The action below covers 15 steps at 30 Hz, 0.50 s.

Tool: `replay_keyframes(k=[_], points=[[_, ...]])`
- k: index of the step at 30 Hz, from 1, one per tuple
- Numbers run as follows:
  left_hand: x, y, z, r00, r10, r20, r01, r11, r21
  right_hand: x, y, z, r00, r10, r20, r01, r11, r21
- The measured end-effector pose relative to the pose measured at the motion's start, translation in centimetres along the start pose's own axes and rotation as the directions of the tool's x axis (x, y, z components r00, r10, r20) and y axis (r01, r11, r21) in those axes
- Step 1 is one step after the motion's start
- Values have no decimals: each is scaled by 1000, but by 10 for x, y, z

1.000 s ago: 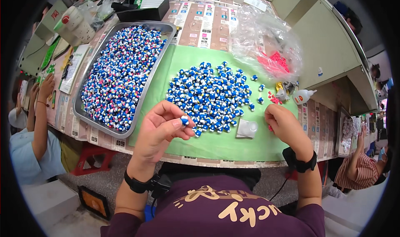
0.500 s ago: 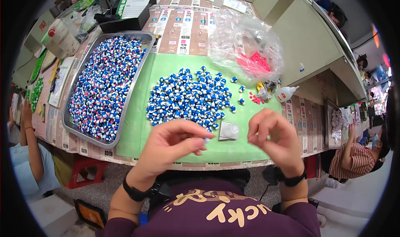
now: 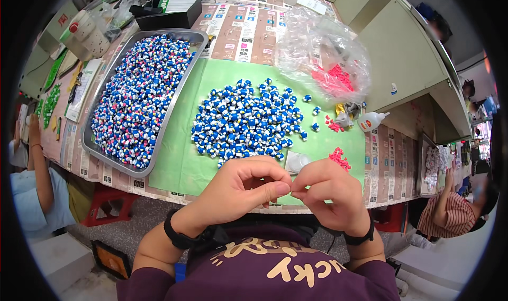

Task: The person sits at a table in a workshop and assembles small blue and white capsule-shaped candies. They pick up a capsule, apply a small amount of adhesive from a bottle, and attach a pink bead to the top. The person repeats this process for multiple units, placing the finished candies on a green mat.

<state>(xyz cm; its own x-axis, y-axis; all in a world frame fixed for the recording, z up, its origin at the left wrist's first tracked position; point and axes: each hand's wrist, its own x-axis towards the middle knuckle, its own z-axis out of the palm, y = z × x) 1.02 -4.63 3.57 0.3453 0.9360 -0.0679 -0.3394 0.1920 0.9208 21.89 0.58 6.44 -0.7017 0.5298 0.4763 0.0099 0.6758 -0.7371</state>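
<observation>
Two bare hands, left hand (image 3: 233, 189) and right hand (image 3: 336, 192), both pinched narrow, fingertips meeting over green mat's (image 3: 177, 158) near edge; can't tell what's between. One heap of small blue-and-white rounded pieces (image 3: 243, 122), too many to count, lies beyond, at least three strays (image 3: 316, 110) rightward. Two pink-bit piles (image 3: 339, 159), one full grey rectangular metal tray (image 3: 178, 105) left.

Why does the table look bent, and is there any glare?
Head view: the fisheye lens bows the table and blackens the picture's corners; head view: small glints on the clear bag; head view: left hand and right hand softly lit.
</observation>
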Motion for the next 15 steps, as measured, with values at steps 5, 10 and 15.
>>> replay_keyframes(k=[5, 10, 15], points=[[2, -5, -1, 999, -44, 20, 44, 999, 4, 2, -3, -7, 992, -36, 125, 53, 989, -138], [7, -9, -1, 999, -32, -2, 32, 999, -2, 8, -6, -16, 987, 34, 154, 8, 965, -264], [1, -10, -13, 983, 20, -180, -12, 999, 44, 4, 28, -34, 947, 308, 91, -274, 923, -270]])
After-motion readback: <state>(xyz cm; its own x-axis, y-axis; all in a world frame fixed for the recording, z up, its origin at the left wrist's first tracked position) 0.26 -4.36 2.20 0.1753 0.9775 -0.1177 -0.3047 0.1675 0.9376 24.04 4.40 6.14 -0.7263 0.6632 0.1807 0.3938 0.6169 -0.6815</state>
